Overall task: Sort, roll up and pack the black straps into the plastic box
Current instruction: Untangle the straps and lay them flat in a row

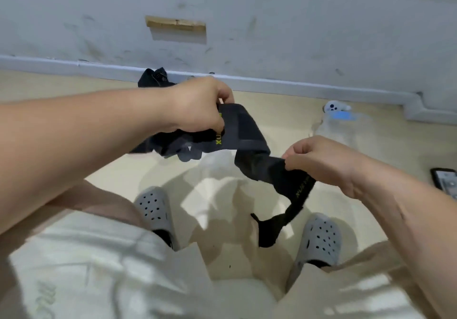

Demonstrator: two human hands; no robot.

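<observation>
strap (black, yellow lettering) held in the air over the floor: left hand grips the bunched wide end, right hand pinches it further along, tail hanging between grey clogs. heap of black straps at floor's far edge, against the wall.

Head view, steeply downward, close above floor

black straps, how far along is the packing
Nothing looks rolled or packed yet. In hand: the left hand grips a black strap, the right hand pinches it further along, its tail dangling. Left: rolling it, the dark pile by the wall, then boxing.
</observation>
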